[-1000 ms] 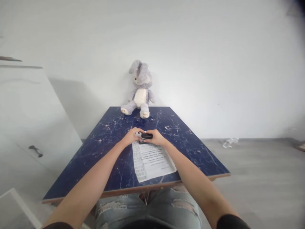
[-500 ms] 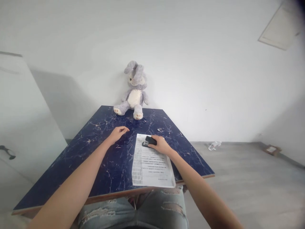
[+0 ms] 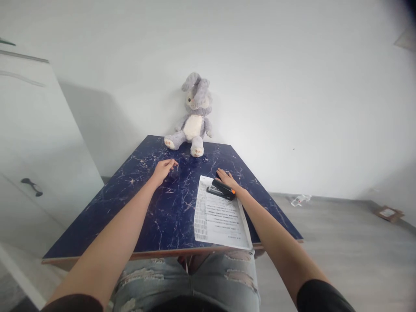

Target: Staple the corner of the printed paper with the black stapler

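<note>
A black stapler (image 3: 221, 190) with an orange spot at its end lies on the upper part of some printed paper (image 3: 224, 221). My right hand (image 3: 228, 178) rests just beyond the stapler, fingers stretched out over the tabletop and paper edge, not wrapped round it. To the left, my left hand (image 3: 164, 170) lies on the dark blue marbled table (image 3: 172, 208) with loosely bent fingers slightly apart and nothing seen in them. Its palm is hidden from me.
A grey plush rabbit (image 3: 195, 121) sits at the table's far edge against the wall. A white cabinet (image 3: 48, 130) with a dark handle stands at left. On the floor at right are a clear plastic item (image 3: 300, 199) and a brown box (image 3: 388, 213).
My right hand has let go of the stapler, which now lies on the paper, and its fingers have straightened. The whole view has shifted a little; my left hand stays near the table's middle.
</note>
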Motion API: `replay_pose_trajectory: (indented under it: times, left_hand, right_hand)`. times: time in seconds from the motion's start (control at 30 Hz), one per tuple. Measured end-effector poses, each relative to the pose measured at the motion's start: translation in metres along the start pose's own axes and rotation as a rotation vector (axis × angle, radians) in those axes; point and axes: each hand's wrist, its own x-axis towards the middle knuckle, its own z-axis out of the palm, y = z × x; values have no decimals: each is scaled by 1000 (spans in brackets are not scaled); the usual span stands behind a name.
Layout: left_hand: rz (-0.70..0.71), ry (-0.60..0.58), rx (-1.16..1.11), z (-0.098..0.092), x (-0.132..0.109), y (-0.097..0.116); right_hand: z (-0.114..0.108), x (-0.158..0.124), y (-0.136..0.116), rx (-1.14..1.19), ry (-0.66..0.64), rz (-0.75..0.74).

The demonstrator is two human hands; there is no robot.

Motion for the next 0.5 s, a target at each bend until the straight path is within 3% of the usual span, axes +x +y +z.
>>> replay_pose_trajectory:
  times: [0.13, 0.3, 0.4, 0.5]
  left_hand:
    - [-87, 375, -205, -18, 13, -4]
    - [-139, 819, -116, -57, 18, -4]
    - [-160, 892, -83, -77, 17, -1]
    - [-146, 833, -60, -82, 16, 1]
  right_hand:
    - [25, 40, -62, -3, -69, -135]
    - [63, 94, -174, 23, -112, -314]
    - [78, 108, -217, 45, -109, -395]
    - [85, 108, -223, 36, -79, -448]
